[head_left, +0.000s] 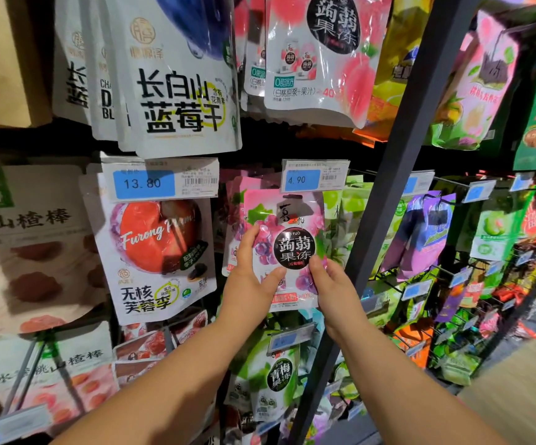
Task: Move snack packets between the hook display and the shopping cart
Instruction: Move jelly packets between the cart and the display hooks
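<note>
Pink packet (287, 248), purple grapes, black round label; blue price tags (302, 180); white pouch (160, 261), red plum.

One price tag (144, 183) reads 13.80, and a second price tag (302, 180) reads 4.90. The plum packet (160, 252) says "Furong Plum!" and 无核芙蓉李. The blueberry packet (179, 101) reads 长白山蓝莓干. The grape packet (292, 248) bears 蒟蒻果冻 (so does the peach packet (324, 53), adding 白桃原浆+果汁). The green packet (279, 377) says 青梅果冻.
</note>
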Tool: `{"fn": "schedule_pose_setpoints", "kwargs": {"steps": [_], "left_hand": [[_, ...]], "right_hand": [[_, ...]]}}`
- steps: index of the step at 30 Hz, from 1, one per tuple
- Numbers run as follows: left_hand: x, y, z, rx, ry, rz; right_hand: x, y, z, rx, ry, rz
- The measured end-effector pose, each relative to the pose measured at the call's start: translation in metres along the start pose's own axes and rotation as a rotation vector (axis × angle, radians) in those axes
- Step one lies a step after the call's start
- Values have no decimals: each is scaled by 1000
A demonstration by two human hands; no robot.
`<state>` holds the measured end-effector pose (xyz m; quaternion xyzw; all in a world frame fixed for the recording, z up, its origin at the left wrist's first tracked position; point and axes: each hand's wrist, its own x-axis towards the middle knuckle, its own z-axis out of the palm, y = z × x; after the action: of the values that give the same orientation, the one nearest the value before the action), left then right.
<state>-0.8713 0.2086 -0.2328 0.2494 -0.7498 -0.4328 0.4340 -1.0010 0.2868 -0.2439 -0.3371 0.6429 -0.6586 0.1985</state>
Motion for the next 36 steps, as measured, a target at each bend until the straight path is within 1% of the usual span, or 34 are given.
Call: {"fn": "schedule_pose_setpoints", "kwargs": {"steps": [2,5,9,16,22,24,28,32,36], "left_hand": [[5,-2,0,10,-11,-20],[12,-6,-1,19,-22,-44],[21,-11,-1,64,-4,-73],[35,-18,-2,195,11,-111],[42,-24,-6,202,14,-157],[41,-25,-7,186,8,-167],[35,-29,-4,199,19,-178],[22,-38,0,195,57,-286],[7,-44,8,140,77,-326]], "right_hand": [[7,2,3,-33,14,1],[18,4,9,-44,33,52],[32,5,16,-72,54,91],[51,7,31,-164,77,155],[59,4,37,-315,57,184],[60,4,39,-331,50,211],[53,6,38,-323,20,274],[42,16,32,-194,4,335],[22,31,21,-112,-65,390]]}}
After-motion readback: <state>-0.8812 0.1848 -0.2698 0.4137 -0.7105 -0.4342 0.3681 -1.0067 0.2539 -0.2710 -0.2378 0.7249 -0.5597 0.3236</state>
